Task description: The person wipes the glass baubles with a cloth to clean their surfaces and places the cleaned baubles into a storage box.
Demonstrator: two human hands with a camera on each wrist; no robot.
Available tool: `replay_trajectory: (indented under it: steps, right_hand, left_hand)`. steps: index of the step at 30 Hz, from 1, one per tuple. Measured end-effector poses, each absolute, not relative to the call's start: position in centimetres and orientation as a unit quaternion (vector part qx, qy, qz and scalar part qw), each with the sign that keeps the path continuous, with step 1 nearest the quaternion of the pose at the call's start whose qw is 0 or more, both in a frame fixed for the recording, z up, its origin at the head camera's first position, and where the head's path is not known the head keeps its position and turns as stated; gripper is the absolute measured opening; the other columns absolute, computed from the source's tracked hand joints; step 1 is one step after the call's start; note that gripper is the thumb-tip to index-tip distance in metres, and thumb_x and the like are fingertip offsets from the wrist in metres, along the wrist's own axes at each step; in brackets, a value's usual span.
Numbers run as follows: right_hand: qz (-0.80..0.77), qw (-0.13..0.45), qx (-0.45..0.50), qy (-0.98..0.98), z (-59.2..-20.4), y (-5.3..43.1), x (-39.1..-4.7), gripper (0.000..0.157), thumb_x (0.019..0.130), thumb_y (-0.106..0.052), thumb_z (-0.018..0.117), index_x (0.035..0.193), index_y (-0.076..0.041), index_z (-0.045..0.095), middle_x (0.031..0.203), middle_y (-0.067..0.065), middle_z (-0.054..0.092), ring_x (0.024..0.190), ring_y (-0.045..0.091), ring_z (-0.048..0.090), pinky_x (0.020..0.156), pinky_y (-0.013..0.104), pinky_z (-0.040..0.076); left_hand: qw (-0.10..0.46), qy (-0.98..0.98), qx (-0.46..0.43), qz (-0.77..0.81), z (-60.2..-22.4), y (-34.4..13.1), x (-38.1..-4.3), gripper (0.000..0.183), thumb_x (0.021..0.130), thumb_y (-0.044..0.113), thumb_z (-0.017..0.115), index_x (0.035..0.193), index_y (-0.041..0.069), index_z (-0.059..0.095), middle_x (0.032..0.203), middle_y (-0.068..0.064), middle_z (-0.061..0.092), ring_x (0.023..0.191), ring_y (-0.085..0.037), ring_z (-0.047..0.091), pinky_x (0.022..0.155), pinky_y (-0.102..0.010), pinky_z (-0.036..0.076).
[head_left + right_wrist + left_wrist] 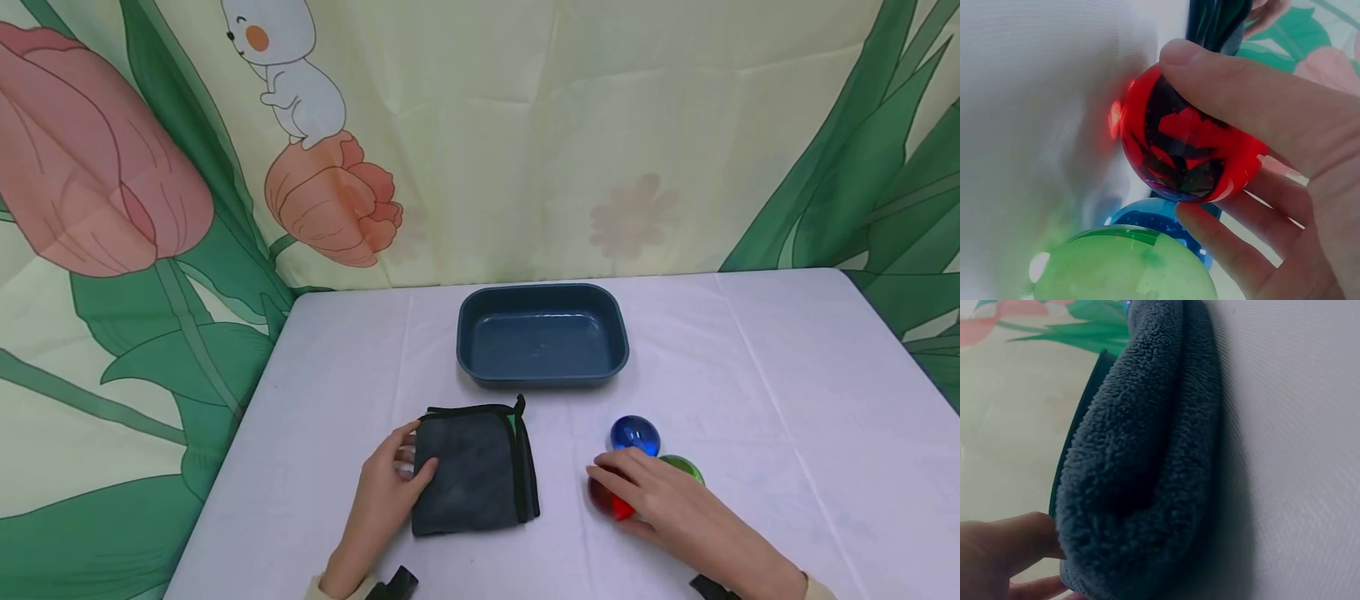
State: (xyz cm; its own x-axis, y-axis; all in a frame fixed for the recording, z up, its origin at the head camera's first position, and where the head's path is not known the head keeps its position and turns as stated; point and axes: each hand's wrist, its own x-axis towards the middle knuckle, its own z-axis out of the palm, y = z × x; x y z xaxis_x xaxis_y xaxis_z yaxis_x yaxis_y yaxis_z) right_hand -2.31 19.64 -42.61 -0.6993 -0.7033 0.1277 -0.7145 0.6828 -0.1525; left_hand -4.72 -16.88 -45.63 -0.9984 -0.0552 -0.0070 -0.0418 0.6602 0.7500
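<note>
My left hand (384,492) is at the left side of a folded dark grey towel (468,475) with black edging. Its thumb lies on top and the other fingers curl at the side edge; in the left wrist view the towel's thick fluffy fold (1129,462) fills the middle. My right hand (667,496) grips a clear red ball (1191,137), thumb on one side and fingers round the other. Close by lie a clear blue ball (635,434) and a clear green ball (1129,265), the green one partly hidden by the hand in the head view.
A dark blue rectangular basin (543,379) stands behind the towel, near the table's back edge. White cloth covers the table (810,375). A curtain (487,150) printed with flowers hangs behind it.
</note>
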Motion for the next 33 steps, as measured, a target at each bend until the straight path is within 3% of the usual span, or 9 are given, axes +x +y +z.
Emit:
replay_trajectory:
  steps: [9, 15, 20, 23, 25, 33]
  right_hand:
    - [0.082, 0.003, 0.374, -0.924, -41.9, 19.5, -2.4, 0.062, 0.073, -0.03, 0.089, 0.128, -0.014, 0.067, 0.123, 0.003, 0.063, 0.108, 0.018, 0.061, 0.08, 0.033, 0.062]
    - [0.079, 0.018, 0.385, -0.919, -41.9, 19.6, -2.3, 0.061, 0.07, -0.032, 0.09, 0.124, -0.013, 0.069, 0.12, 0.004, 0.064, 0.104, 0.018, 0.062, 0.076, 0.033, 0.062]
    - [0.096, 0.061, 0.397, -0.911, -41.6, 19.9, -2.3, 0.061, 0.067, -0.032, 0.093, 0.12, -0.013, 0.07, 0.117, 0.004, 0.064, 0.101, 0.018, 0.061, 0.071, 0.032, 0.062]
    - [0.104, 0.099, 0.401, -0.905, -41.3, 20.0, -2.3, 0.065, 0.06, -0.03, 0.096, 0.117, -0.011, 0.072, 0.115, 0.004, 0.065, 0.099, 0.018, 0.062, 0.067, 0.031, 0.063]
    - [0.107, 0.108, 0.398, -0.904, -41.1, 20.0, -2.4, 0.067, 0.057, -0.029, 0.097, 0.117, -0.01, 0.072, 0.115, 0.005, 0.065, 0.098, 0.019, 0.063, 0.065, 0.032, 0.063]
    - [0.117, 0.122, 0.381, -0.909, -40.9, 20.0, -2.8, 0.077, 0.052, -0.026, 0.1, 0.12, -0.01, 0.069, 0.117, 0.007, 0.063, 0.099, 0.018, 0.064, 0.066, 0.031, 0.063]
  left_hand:
    - [0.005, -0.877, 0.019, -0.481, -45.3, -17.6, -4.5, 0.059, 0.082, 0.001, 0.079, 0.135, 0.017, 0.059, 0.116, -0.009, 0.067, 0.09, -0.02, 0.07, 0.068, -0.021, 0.059]
    - [0.008, -0.876, 0.028, -0.482, -45.3, -17.6, -4.7, 0.056, 0.08, 0.002, 0.08, 0.132, 0.009, 0.059, 0.109, -0.01, 0.069, 0.087, -0.019, 0.072, 0.072, -0.024, 0.059]
    - [-0.012, -0.884, 0.049, -0.465, -45.2, -17.6, -4.7, 0.045, 0.081, 0.012, 0.082, 0.122, 0.004, 0.066, 0.099, -0.007, 0.073, 0.087, -0.016, 0.07, 0.07, -0.022, 0.056]
    - [-0.026, -0.88, 0.052, -0.471, -45.1, -17.6, -4.7, 0.038, 0.083, 0.016, 0.081, 0.116, 0.003, 0.069, 0.099, -0.007, 0.074, 0.086, -0.016, 0.07, 0.065, -0.019, 0.056]
    - [-0.027, -0.881, 0.049, -0.47, -45.0, -17.6, -4.8, 0.034, 0.083, 0.016, 0.081, 0.113, 0.003, 0.07, 0.102, -0.008, 0.073, 0.087, -0.016, 0.07, 0.068, -0.02, 0.057]
    - [-0.067, -0.864, 0.053, -0.496, -44.7, -17.6, -5.1, 0.031, 0.087, 0.014, 0.077, 0.115, 0.011, 0.066, 0.094, -0.009, 0.073, 0.075, -0.015, 0.071, 0.062, -0.022, 0.055]
